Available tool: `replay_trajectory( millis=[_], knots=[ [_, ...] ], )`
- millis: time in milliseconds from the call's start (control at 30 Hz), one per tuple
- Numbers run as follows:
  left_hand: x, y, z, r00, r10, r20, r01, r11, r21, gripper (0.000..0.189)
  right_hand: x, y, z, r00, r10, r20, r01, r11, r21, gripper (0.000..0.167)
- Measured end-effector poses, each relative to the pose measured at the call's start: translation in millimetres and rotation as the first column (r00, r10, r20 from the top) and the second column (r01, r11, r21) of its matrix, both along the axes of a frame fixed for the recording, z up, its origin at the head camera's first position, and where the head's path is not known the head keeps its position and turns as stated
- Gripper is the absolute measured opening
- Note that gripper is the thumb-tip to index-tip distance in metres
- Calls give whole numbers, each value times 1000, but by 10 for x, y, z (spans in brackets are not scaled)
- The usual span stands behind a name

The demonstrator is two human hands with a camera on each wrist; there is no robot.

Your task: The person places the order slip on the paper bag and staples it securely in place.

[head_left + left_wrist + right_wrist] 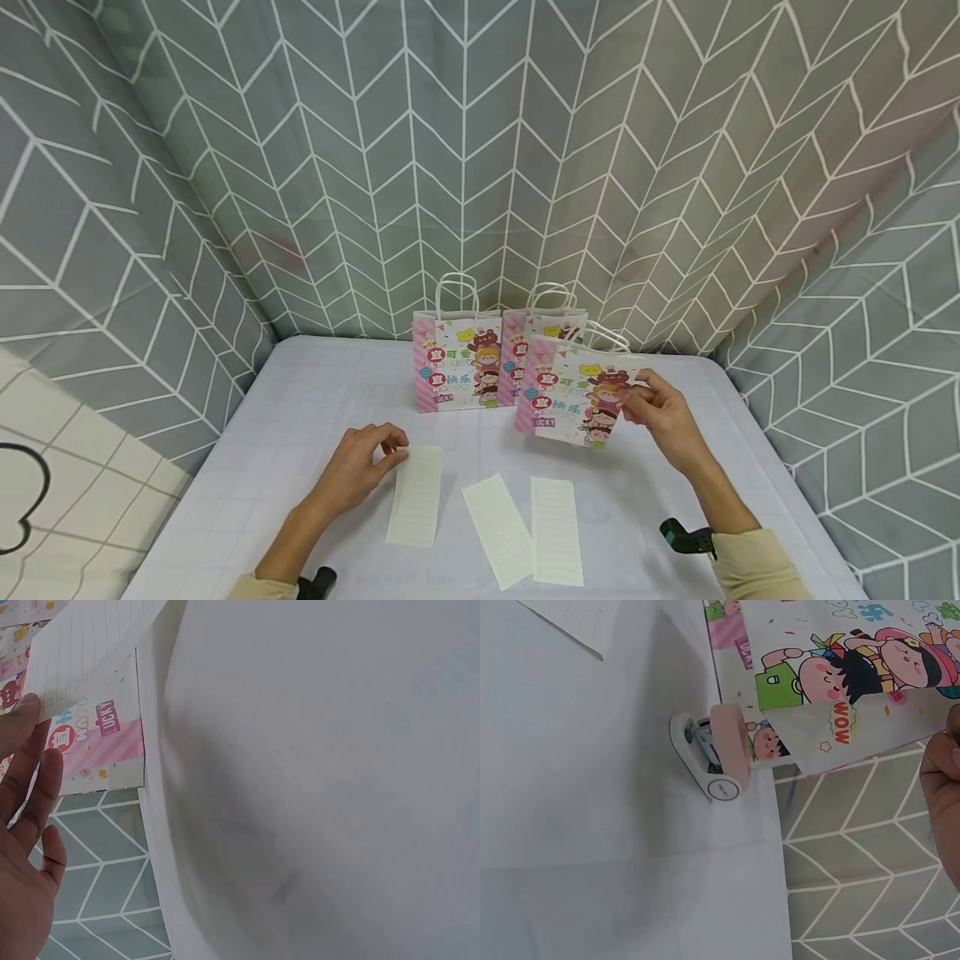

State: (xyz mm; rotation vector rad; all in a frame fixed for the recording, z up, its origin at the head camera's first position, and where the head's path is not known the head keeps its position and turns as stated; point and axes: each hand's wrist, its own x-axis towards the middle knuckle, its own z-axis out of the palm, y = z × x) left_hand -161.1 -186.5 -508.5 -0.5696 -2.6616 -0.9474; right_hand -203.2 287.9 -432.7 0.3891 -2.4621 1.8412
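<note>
At the left of the table, my left hand [363,467] pinches the top left corner of a lined paper strip [416,508]. In the left wrist view the thumb lies over the strip [79,656], with the fingers behind it. My right hand [663,417] grips the right edge of a pink and white paper gift bag [566,396], printed with cartoon figures and tilted, its white handles at the top. A pink and white stapler [724,754] shows in the right wrist view beside the bag; the head view hides it.
Two similar gift bags, one at the left [457,367] and one partly covered [513,350], stand upright at the table's back. Two more lined strips, a slanted one [498,533] and a straighter one [557,533], lie in front. A patterned grey curtain [465,167] hangs behind.
</note>
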Motion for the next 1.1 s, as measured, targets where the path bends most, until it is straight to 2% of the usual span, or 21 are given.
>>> replay_trajectory(
  millis=[400, 867, 1100],
  knots=[
    [-14, 60, 31, 1000, -9, -3, 9, 1000, 26, 20, -62, -170, -105, 999, 20, 28, -22, 998, 53, 25],
    [-34, 143, 121, 998, -52, -31, 54, 997, 58, 17, -70, -346, -166, 995, 90, 45, -91, 996, 14, 25],
    [-23, 188, 175, 998, -53, -43, 55, 996, 66, 19, -81, -402, -212, 994, 93, 62, -94, 995, 15, 28]
  ],
)
